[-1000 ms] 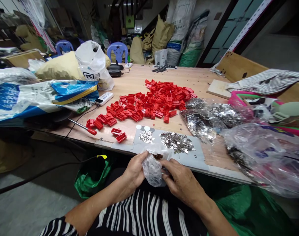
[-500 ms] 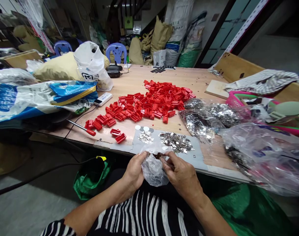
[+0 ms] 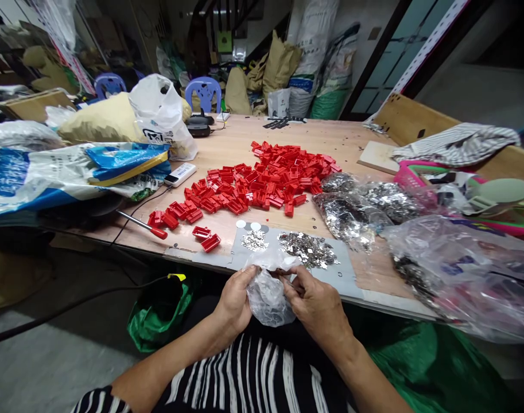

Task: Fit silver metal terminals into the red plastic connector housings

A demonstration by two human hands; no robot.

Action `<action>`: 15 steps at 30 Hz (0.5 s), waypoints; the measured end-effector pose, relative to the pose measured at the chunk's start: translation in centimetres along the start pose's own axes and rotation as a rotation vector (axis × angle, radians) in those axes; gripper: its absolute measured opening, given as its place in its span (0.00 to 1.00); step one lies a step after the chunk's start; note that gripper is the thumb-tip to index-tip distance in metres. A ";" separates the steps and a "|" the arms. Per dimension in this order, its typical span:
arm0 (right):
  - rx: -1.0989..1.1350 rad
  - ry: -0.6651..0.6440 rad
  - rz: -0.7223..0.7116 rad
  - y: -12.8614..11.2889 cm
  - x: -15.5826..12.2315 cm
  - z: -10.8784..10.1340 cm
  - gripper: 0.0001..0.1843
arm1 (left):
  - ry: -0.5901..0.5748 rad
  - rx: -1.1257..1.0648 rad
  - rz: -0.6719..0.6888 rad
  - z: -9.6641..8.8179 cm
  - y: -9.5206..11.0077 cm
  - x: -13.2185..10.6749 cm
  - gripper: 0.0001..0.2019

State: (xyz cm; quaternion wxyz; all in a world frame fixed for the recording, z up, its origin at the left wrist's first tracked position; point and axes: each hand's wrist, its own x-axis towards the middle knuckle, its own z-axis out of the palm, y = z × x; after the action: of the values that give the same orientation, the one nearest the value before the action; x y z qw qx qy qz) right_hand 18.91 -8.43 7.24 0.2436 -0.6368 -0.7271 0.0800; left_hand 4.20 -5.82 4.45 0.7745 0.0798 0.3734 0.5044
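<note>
The left hand (image 3: 236, 298) grips a crumpled clear plastic bag (image 3: 270, 304) in front of the near edge of the tabletop (image 3: 233, 143), thumb over the bag's rim and fingers pressed against its side. The right hand (image 3: 315, 295) is at the opposite side of the bag's mouth, its thumb and forefinger close together; whether they pinch the film or something dark inside, I cannot tell. Just beyond the bag, a grey mat (image 3: 349, 278) lies along the near edge, carrying a small heap of pale metal bits (image 3: 254, 241) and, to its right, a wider heap of darker metal pieces (image 3: 308, 250). Red plastic boxes (image 3: 279, 175) are piled across the middle of the tabletop, trailing toward the near left, where two red boxes (image 3: 208, 238) lie near the edge. Left of that pair, a metal rod with a red handle (image 3: 158, 233) slants over the tabletop. Right of the mat, clear bags of shiny metal parts (image 3: 356, 212) rest beside a pink basket (image 3: 410, 172) toward the right edge, and a larger clear bag (image 3: 460, 258) slumps near the right corner. A white-and-blue sack (image 3: 50, 172) covers the left edge.
</note>
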 end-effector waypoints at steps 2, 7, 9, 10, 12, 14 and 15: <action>0.060 0.002 0.023 0.0 0.0 -0.1 0.08 | -0.003 -0.001 -0.005 -0.1 -0.1 0.1 0.12; 0.308 0.013 0.114 -0.1 -0.3 -0.6 0.09 | -0.015 -0.030 -0.021 -0.6 -0.3 0.5 0.12; 0.462 0.019 0.167 -0.4 -0.5 -1.3 0.10 | -0.003 -0.039 -0.027 -0.6 -0.4 0.6 0.12; 0.552 0.010 0.191 -0.8 -0.7 -2.0 0.10 | 0.008 -0.045 -0.031 -0.5 -0.4 0.6 0.12; 0.737 -0.061 0.221 -1.8 -1.1 -3.9 0.12 | 0.031 -0.055 -0.041 -0.4 -0.4 0.5 0.11; 0.931 -0.225 0.195 -3.2 -1.5 -6.5 0.15 | 0.041 -0.065 -0.053 -0.3 -0.3 0.4 0.11; 1.005 -0.306 0.133 -4.0 -1.7 -7.9 0.17 | 0.040 -0.067 -0.057 -0.2 -0.3 0.3 0.11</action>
State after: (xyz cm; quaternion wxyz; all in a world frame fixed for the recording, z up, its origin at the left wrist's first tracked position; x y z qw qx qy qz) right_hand 19.07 -12.32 15.41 0.4043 -0.4674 -0.5844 0.5258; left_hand 4.36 -5.76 3.93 0.7832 0.0332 0.3736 0.4959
